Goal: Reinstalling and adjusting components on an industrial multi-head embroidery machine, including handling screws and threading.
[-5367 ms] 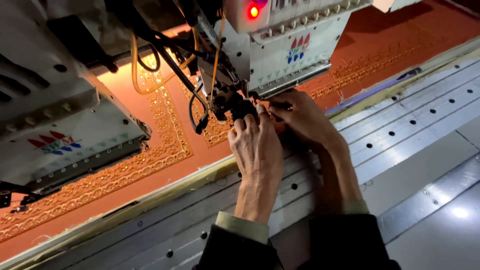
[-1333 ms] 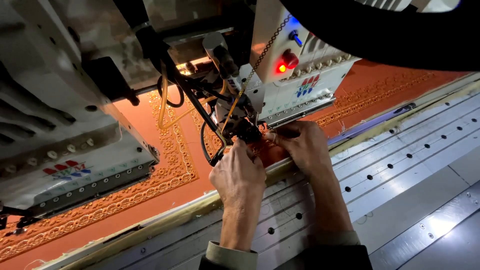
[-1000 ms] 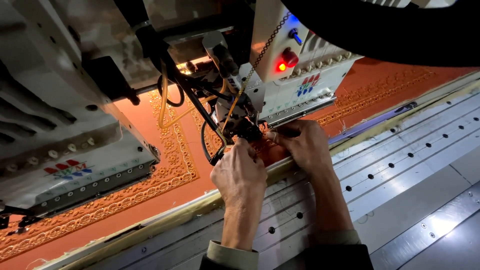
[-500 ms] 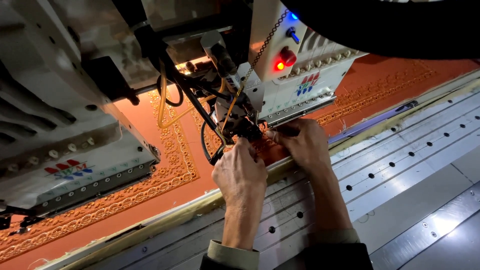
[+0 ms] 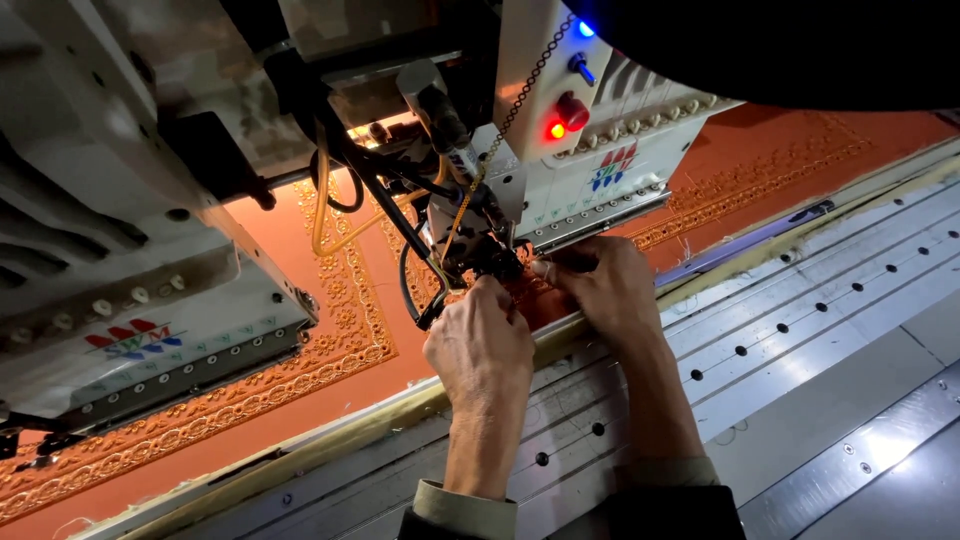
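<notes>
Fingertips of both hands vanish under the needle area of the white multi-needle embroidery head [image 5: 590,160], so what they pinch is too small and too shadowed to make out. The left hand [image 5: 482,345] reaches up with its grip curled and pressed together at the dark needle and presser-foot assembly [image 5: 485,262]; whether it holds a thread cannot be told. The right hand [image 5: 610,290] sits just beside it, grip closed near the same spot, thumb and forefinger meeting at something pale that is unclear. A dark curved shape [image 5: 800,50] blocks the top right corner. A second white embroidery head [image 5: 130,300] on the left is cut off by the edge.

Beneath the heads lies a stretched orange-red fabric with gold embroidered borders [image 5: 340,300], running from the left corner to the far right edge of the grey metal bench with rows of round holes [image 5: 800,330]. A pale padded frame strip [image 5: 400,410] marks the fabric's near edge. Both wrists rest over this strip, with olive cuffs and dark sleeves [image 5: 600,510] at the bottom edge. A red lamp [image 5: 556,130] and a blue lamp [image 5: 585,29] glow on the head.
</notes>
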